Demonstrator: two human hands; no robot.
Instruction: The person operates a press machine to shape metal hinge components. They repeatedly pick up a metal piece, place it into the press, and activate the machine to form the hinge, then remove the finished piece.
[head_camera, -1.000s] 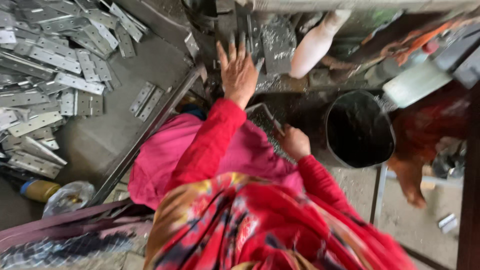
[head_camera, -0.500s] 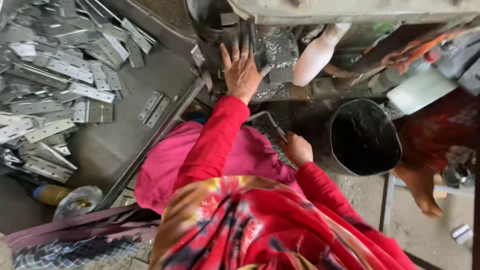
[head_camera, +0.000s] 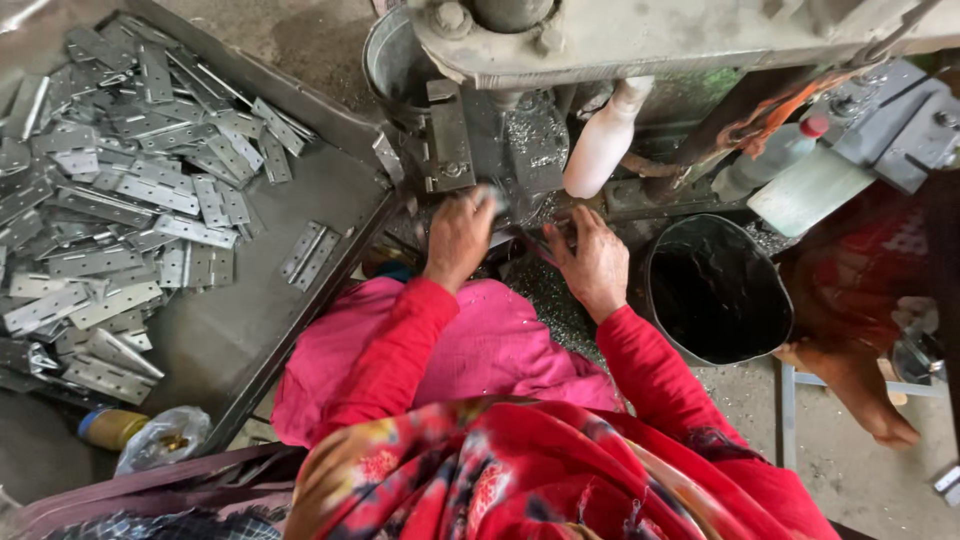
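The left hand (head_camera: 458, 238) lay knuckles up at the foot of the grey press machine (head_camera: 640, 35), its fingers curled over a small metal piece (head_camera: 490, 197) of which only a pale, blurred edge showed beyond the fingertips. The right hand (head_camera: 592, 262) rested just beside it on the swarf-strewn machine bed (head_camera: 535, 150), fingers bent and pressed down at the bed's front edge (whether they pinched anything could not be told). Both forearms wore red sleeves and reached out over a pink cloth (head_camera: 480, 350) spread across the person's lap. Just right of the right hand stood a black bucket (head_camera: 715, 295), dark inside. A white plastic bottle (head_camera: 603, 140) hung tilted under the machine's upper body, and a clear bottle with a red cap (head_camera: 775, 160) lay farther right. To the left of the hands sat a broad, shallow metal tray (head_camera: 250, 320), heaped at its far side with flat grey hinges (head_camera: 120, 200), while two hinges (head_camera: 310, 252) lay apart near its right rim. A knotted plastic bag (head_camera: 165, 440) lay beside the tray's near corner. Another person's bare foot (head_camera: 850, 380) rested on the floor past the bucket.
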